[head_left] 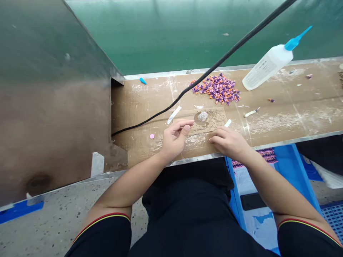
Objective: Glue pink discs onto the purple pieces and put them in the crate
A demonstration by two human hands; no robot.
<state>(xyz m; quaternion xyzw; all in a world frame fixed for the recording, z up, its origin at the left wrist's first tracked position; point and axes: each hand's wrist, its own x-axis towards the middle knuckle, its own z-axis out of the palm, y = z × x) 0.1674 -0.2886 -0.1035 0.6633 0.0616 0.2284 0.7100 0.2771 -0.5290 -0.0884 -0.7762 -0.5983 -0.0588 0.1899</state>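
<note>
Loosely open, left hand point(174, 139) and right hand point(227, 143) flank a small clear cup point(203, 116)

Beyond the far metal edge of the long cardboard-topped bench point(134, 98) rises a glossy green wall point(171, 32), and a tall brushed-metal panel point(48, 89) closes off its left end. Below lies speckled grey terrazzo flooring point(53, 217) with a strip of blue tape point(21, 210), while a blue plastic bin point(294, 160) stands by the bench's near right edge beside a blue perforated mat point(333, 217).
</note>
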